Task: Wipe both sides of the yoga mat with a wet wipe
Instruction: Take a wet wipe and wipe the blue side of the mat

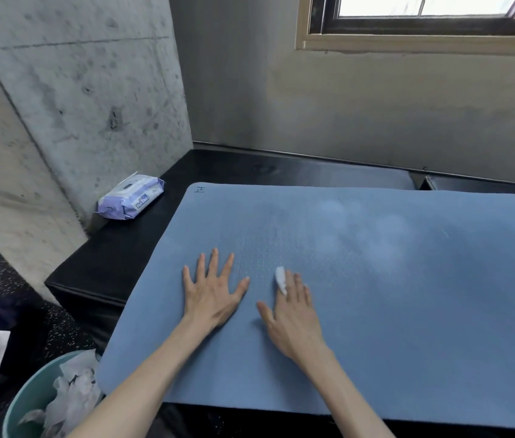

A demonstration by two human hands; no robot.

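A blue yoga mat (392, 311) lies flat over a black bench and runs off the frame to the right. My left hand (213, 292) rests flat on the mat near its left end, fingers spread and straight. Just to its right, my right hand (294, 314) presses a white wet wipe (281, 279) against the mat under straight fingers; only a strip of the wipe shows past the fingertips. Paler dull patches mark the mat farther right. A small dark mark sits at the mat's far left corner.
A purple pack of wet wipes (130, 197) lies on the black bench (117, 257) beside a concrete pillar (70, 99). A teal bin (28, 403) with crumpled white wipes stands at lower left. Dark bags lie on the speckled floor at left. A wall and window stand behind.
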